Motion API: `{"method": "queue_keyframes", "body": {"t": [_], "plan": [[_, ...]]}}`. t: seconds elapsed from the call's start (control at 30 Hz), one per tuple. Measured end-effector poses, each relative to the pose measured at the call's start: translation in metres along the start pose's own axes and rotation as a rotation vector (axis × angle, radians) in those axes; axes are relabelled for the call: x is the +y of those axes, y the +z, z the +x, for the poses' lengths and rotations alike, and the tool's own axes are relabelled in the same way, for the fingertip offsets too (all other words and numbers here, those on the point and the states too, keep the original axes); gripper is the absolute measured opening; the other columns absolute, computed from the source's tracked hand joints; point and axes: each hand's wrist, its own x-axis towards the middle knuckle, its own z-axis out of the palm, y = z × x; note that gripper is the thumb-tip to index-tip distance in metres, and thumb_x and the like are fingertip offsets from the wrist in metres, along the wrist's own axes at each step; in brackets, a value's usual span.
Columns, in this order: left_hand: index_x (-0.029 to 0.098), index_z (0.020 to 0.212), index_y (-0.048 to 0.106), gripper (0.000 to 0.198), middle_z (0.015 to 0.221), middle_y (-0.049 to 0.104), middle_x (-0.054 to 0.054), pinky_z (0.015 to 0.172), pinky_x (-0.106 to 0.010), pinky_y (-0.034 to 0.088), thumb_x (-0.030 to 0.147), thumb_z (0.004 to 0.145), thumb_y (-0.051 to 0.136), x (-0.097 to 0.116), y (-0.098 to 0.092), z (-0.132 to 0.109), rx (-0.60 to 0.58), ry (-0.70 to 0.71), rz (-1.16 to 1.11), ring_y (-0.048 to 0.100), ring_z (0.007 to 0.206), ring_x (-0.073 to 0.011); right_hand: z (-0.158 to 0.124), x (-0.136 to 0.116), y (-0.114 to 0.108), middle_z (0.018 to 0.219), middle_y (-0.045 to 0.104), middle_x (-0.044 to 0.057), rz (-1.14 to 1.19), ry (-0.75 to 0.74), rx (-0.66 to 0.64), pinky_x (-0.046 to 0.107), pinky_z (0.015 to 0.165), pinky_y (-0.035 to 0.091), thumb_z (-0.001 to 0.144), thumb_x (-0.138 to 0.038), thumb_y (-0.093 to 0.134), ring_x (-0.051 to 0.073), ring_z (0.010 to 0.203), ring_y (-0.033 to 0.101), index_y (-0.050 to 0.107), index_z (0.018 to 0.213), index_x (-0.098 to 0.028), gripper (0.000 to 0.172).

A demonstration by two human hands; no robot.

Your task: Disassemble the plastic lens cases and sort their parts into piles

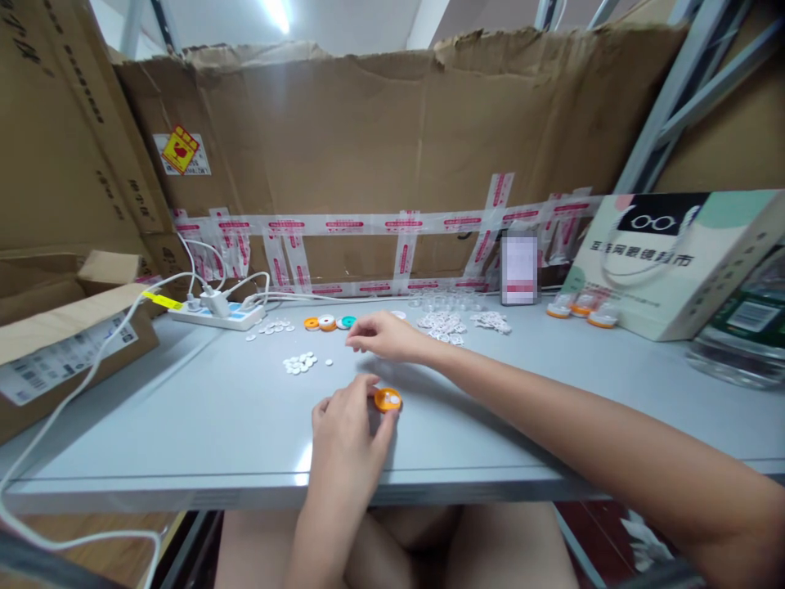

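Note:
My left hand [349,433] grips a small round orange cap [381,406] between thumb and fingers, just above the grey table. The cap's hollow side faces up, and a small white piece shows inside. My right hand [383,335] is farther forward over the table, its fingers curled and drawn together; whether something small is between them is hidden. Beside its fingertips stands a row of round parts: an orange one [311,324], a white-and-orange one [327,323] and a green one [348,322]. A single white disc [329,362] lies near a loose group of white discs [299,363].
More white pieces [277,326] lie by a power strip [236,317] with cables. Behind my right hand are white piles [442,325], clear parts and a phone [519,274]. Orange-based containers [601,317], a paper bag [650,286] and a large bottle [745,327] stand right; an open carton [67,360] left.

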Motion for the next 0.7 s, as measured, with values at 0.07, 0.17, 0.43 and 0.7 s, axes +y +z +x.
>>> {"method": "queue_keyframes", "body": {"t": [0.07, 0.17, 0.43, 0.7], "plan": [[0.025, 0.102, 0.049, 0.022, 0.097, 0.066, -0.001, 0.084, -0.041, 0.041, 0.028, 0.080, 0.052, 0.000, 0.000, 0.000, 0.003, -0.002, -0.008, 0.060, 0.095, -0.0209, -0.021, 0.006, -0.014, 0.072, 0.065, 0.002, 0.062, -0.025, -0.085, 0.020, 0.060, 0.043, 0.078, -0.024, 0.056, 0.011, 0.066, 0.058, 0.066, 0.081, -0.013, 0.015], [0.024, 0.101, 0.050, 0.023, 0.095, 0.066, -0.001, 0.083, -0.040, 0.043, 0.028, 0.079, 0.054, 0.001, 0.000, 0.000, 0.020, -0.007, -0.016, 0.061, 0.092, -0.0206, -0.050, 0.017, -0.024, 0.074, 0.063, 0.002, 0.164, -0.045, -0.255, 0.023, 0.064, 0.044, 0.073, -0.033, 0.063, 0.012, 0.070, 0.056, 0.065, 0.085, -0.013, 0.022], [0.022, 0.095, 0.055, 0.018, 0.095, 0.066, -0.002, 0.082, -0.035, 0.044, 0.022, 0.077, 0.059, 0.006, -0.005, 0.000, -0.010, -0.003, -0.040, 0.060, 0.091, -0.0193, -0.068, 0.036, -0.011, 0.072, 0.052, -0.001, 0.265, -0.024, -0.261, 0.023, 0.061, 0.040, 0.061, -0.039, 0.073, 0.011, 0.067, 0.048, 0.066, 0.094, -0.014, 0.042], [0.026, 0.087, 0.066, 0.021, 0.086, 0.065, -0.002, 0.086, -0.041, 0.037, 0.021, 0.086, 0.046, 0.020, -0.017, 0.011, -0.167, 0.091, 0.249, 0.060, 0.088, -0.0212, -0.067, 0.037, -0.007, 0.068, 0.050, -0.002, 0.275, -0.058, -0.218, 0.022, 0.057, 0.037, 0.055, -0.047, 0.075, 0.010, 0.064, 0.046, 0.067, 0.077, -0.014, 0.041]]}}
